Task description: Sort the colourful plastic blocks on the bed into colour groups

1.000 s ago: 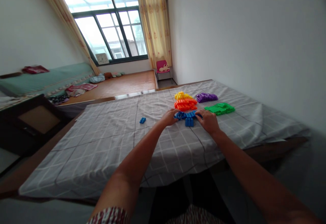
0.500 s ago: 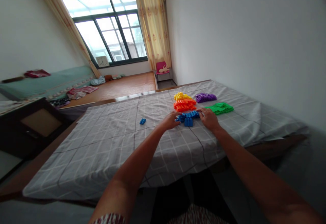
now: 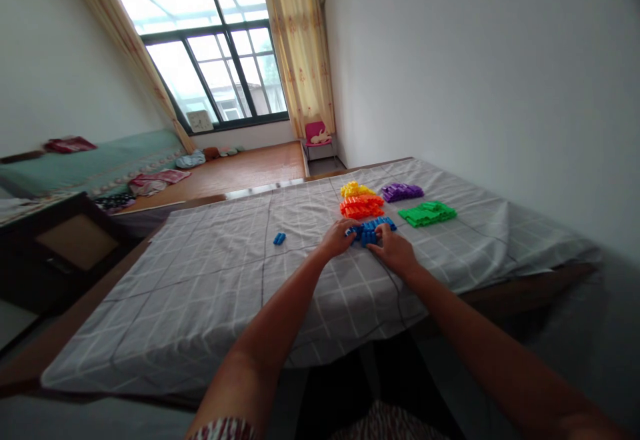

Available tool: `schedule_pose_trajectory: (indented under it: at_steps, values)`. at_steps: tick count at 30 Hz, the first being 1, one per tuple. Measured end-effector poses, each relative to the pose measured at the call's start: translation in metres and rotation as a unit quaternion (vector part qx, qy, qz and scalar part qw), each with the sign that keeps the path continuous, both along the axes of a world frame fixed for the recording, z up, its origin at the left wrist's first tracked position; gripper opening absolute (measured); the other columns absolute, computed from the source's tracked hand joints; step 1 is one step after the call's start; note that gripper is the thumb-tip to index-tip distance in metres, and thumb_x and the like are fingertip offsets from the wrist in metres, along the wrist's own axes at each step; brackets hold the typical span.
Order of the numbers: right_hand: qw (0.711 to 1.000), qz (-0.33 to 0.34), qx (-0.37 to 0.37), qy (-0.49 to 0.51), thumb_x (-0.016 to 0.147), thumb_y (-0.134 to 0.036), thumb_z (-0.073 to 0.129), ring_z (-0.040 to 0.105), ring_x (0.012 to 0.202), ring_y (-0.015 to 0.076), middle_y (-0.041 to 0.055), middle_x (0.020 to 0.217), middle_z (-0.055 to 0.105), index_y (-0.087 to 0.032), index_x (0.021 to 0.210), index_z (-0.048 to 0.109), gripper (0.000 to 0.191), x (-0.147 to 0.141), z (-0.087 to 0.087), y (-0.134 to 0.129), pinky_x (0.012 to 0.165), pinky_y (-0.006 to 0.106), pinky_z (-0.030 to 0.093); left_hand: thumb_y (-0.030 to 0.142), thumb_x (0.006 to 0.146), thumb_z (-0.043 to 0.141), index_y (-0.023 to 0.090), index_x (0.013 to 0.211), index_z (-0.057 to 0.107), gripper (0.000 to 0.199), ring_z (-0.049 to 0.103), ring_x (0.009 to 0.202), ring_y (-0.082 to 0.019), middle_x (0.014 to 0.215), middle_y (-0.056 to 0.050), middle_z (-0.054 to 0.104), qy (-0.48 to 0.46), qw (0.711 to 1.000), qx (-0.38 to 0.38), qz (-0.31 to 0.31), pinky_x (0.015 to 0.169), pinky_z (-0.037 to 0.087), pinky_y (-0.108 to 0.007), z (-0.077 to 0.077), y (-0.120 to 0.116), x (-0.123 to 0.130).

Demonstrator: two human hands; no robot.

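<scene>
A pile of small ridged blue plastic pieces (image 3: 380, 224) lies on the checked grey cloth between my hands. My left hand (image 3: 340, 237) is at the pile's left end, its fingers curled against the blue pieces there. At the front of the pile, my right hand (image 3: 394, 247) pinches a short blue block (image 3: 369, 237) between thumb and fingers, and the block touches or nearly touches the pile. The fingertips of both hands are partly hidden. Farther left, a separate small blue block (image 3: 279, 239) rests on the cloth.
Behind the blue pile sit an orange pile (image 3: 361, 207) and a yellow pile (image 3: 353, 189). A purple pile (image 3: 403, 192) and a green pile (image 3: 428, 214) lie to the right. The cloth (image 3: 200, 293) is wrinkled, and a white wall (image 3: 475, 93) borders the right side.
My right hand has come left and nearer, from the pile's right end to the short blue block in front, which has shifted toward the pile. My left hand stays near the left end.
</scene>
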State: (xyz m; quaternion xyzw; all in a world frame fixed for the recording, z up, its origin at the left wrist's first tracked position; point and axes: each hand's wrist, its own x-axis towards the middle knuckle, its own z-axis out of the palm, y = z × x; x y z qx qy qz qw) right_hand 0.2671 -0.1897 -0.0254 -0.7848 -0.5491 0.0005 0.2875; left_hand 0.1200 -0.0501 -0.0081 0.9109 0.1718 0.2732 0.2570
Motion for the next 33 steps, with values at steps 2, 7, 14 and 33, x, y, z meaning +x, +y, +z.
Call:
schedule_pose_trajectory:
  at_steps: [2,7,14,33]
  values:
    - [0.999,0.011,0.020,0.047,0.082,-0.039,0.068,0.069,0.085,0.0213,0.0076,0.103,0.072,-0.020,0.110,0.050,0.038,0.004,-0.002,0.002,0.066,0.027,0.046,0.011,0.082,0.058,0.019,0.116,0.067,0.036,0.060,0.112,-0.021,0.122,-0.009,0.066,-0.021,1.000,-0.016,0.008,0.098,0.051,-0.038,-0.007,-0.001,-0.001]
    - [0.995,-0.022,0.069,0.063,0.083,-0.041,0.065,0.068,0.073,0.0179,0.0056,0.099,0.072,-0.021,0.110,0.052,0.036,0.022,0.012,0.009,0.065,0.028,0.046,0.014,0.085,0.058,0.022,0.120,0.066,0.037,0.060,0.115,-0.021,0.125,-0.008,0.066,-0.063,0.997,-0.036,0.022,0.100,0.050,-0.040,-0.022,-0.001,-0.002]
    - [0.998,-0.035,-0.007,-0.050,0.088,-0.037,0.057,0.069,0.086,0.0235,0.0081,0.097,0.073,-0.020,0.115,0.058,0.031,0.028,0.049,0.032,0.070,0.030,0.046,0.016,0.088,0.056,0.024,0.124,0.064,0.038,0.057,0.120,-0.022,0.128,-0.007,0.065,-0.054,0.998,0.039,0.011,0.109,0.042,-0.043,-0.027,-0.002,-0.003]
    - [0.984,0.057,-0.038,-0.163,0.089,-0.041,0.058,0.066,0.090,0.0191,0.0053,0.109,0.069,-0.023,0.112,0.064,0.030,-0.013,0.022,0.001,0.065,0.025,0.043,0.020,0.094,0.046,0.018,0.126,0.062,0.036,0.054,0.121,-0.020,0.131,-0.009,0.063,-0.035,0.997,0.066,0.021,0.110,0.040,-0.039,-0.027,-0.007,-0.003]
